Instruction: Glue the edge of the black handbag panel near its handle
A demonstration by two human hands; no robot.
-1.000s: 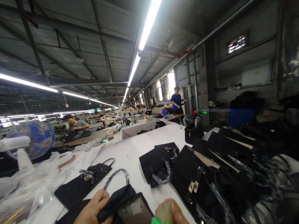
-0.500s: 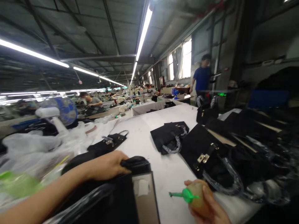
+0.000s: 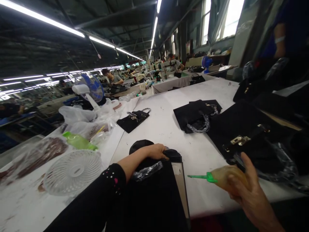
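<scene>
My left hand is closed over the top edge of a black handbag directly in front of me. A handle wrapped in clear plastic lies on that bag, and a beige board strip shows along its right side. To the right, my right hand grips a squeeze bottle of amber liquid. Its thin green nozzle points left towards the bag without touching it. Part of my left hand's fingers is hidden behind the bag's edge.
More black bags with metal clasps lie across the white table, several heaped at right. On the left are a white fan grille, a green bottle and plastic bags. A person in blue stands at far right.
My view has shifted, so the table things appear higher and further right. The bottle has turned more level, its nozzle still leftward. The person in blue is now nearer. My left hand keeps its hold.
</scene>
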